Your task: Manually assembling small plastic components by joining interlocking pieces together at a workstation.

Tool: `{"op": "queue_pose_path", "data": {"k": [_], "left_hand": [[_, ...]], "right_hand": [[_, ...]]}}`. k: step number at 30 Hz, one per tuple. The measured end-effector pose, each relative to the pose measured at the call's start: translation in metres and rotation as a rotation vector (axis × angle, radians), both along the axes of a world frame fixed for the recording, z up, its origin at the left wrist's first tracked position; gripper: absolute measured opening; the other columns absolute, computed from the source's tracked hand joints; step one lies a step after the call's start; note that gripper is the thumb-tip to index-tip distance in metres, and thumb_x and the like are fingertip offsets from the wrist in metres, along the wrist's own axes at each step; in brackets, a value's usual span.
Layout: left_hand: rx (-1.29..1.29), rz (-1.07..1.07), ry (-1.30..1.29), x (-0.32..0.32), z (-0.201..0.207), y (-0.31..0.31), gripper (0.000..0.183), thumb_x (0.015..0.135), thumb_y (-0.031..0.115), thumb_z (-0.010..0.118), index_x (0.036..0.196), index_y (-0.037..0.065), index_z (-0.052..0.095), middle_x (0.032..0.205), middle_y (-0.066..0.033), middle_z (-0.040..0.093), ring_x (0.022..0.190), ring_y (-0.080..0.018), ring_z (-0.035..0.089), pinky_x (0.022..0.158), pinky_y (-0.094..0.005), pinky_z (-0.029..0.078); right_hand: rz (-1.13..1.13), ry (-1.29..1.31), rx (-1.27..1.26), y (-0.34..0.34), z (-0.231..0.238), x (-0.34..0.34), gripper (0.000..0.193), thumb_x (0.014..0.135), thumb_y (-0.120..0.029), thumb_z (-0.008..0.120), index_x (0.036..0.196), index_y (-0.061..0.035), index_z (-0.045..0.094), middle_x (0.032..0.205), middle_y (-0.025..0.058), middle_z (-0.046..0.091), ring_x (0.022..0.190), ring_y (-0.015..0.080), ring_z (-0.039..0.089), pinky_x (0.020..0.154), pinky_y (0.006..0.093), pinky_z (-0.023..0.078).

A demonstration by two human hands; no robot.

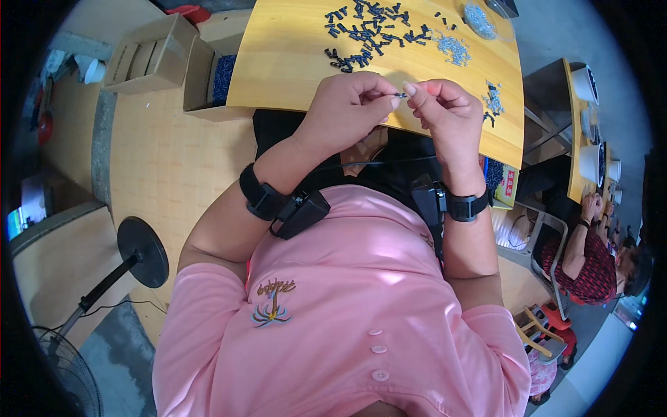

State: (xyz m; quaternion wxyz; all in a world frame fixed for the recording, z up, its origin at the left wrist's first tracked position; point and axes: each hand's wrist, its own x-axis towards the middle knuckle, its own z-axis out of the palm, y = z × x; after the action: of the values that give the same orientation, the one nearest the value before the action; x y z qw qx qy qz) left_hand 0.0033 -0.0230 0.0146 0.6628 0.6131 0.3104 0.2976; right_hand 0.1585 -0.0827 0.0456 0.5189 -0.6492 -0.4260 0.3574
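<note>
- I work at a wooden desk (278,66) with a loose black pile (363,33) of tiny parts spread over it.
- Nearer me than the black pile, my left hand (347,105) has thumb and forefinger pinched on a small dark piece (400,95).
- My right hand (451,111), nearer me and to the right of the black pile, has its fingertips beside the piece; I cannot tell whether that grip holds it too.
- I judge the piece very light, stiff and easy to drop, best taken near one end with the fingertips.
- Right of the black pile lie silver bits (454,51), with a clear dish (504,29) beyond and a smaller mixed heap (494,101) nearer me.
- Left of the black pile, a cardboard box (197,73) stands beside the desk.
- Well right of the black pile, a person (587,274) sits by a second desk (576,182).
</note>
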Motion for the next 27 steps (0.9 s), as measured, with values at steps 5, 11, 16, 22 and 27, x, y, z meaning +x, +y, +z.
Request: {"op": "queue_pose_path", "data": {"k": [5, 11, 16, 22, 27], "left_hand": [[0.045, 0.022, 0.038, 0.001, 0.0, 0.0, 0.016, 0.086, 0.015, 0.061, 0.095, 0.001, 0.063, 0.073, -0.0001, 0.06, 0.061, -0.0038, 0.055, 0.054, -0.018, 0.048], [0.061, 0.052, 0.063, 0.003, 0.003, -0.002, 0.016, 0.085, 0.014, 0.061, 0.094, 0.001, 0.063, 0.073, 0.0001, 0.06, 0.061, -0.0037, 0.055, 0.053, -0.0179, 0.047], [0.129, 0.081, 0.087, 0.003, -0.001, -0.002, 0.015, 0.085, 0.012, 0.06, 0.094, 0.0, 0.063, 0.074, 0.0, 0.06, 0.063, -0.0034, 0.055, 0.051, -0.0171, 0.047], [0.182, 0.119, 0.046, 0.005, -0.001, -0.003, 0.012, 0.085, 0.009, 0.06, 0.091, -0.001, 0.063, 0.075, -0.0008, 0.06, 0.058, -0.004, 0.055, 0.049, -0.0172, 0.045], [0.442, 0.185, 0.058, 0.005, 0.001, -0.003, 0.009, 0.083, 0.007, 0.06, 0.087, -0.001, 0.062, 0.072, -0.0031, 0.06, 0.055, -0.0059, 0.055, 0.047, -0.0202, 0.044]], "right_hand": [[-0.01, -0.034, 0.003, 0.0, 0.003, -0.003, 0.012, 0.077, -0.01, 0.071, 0.077, 0.0008, 0.066, 0.064, -0.0008, 0.061, 0.055, 0.0019, 0.05, 0.048, 0.0155, 0.039], [-0.058, 0.009, 0.035, 0.0, 0.001, -0.009, 0.012, 0.077, -0.01, 0.071, 0.077, 0.0015, 0.066, 0.064, -0.0001, 0.061, 0.053, 0.0025, 0.05, 0.047, 0.0159, 0.04], [-0.049, 0.024, 0.042, 0.001, 0.001, -0.013, 0.013, 0.078, -0.01, 0.07, 0.078, 0.0026, 0.065, 0.063, 0.0011, 0.061, 0.052, 0.0033, 0.051, 0.045, 0.0161, 0.041], [-0.085, 0.047, 0.047, 0.001, 0.002, -0.017, 0.013, 0.079, -0.009, 0.07, 0.079, 0.0029, 0.066, 0.062, 0.0006, 0.06, 0.051, 0.0034, 0.051, 0.044, 0.0161, 0.04], [-0.101, 0.021, 0.088, 0.001, -0.001, -0.021, 0.012, 0.08, -0.008, 0.069, 0.08, 0.0032, 0.066, 0.061, -0.0001, 0.059, 0.051, 0.0032, 0.05, 0.045, 0.0162, 0.039]]}}
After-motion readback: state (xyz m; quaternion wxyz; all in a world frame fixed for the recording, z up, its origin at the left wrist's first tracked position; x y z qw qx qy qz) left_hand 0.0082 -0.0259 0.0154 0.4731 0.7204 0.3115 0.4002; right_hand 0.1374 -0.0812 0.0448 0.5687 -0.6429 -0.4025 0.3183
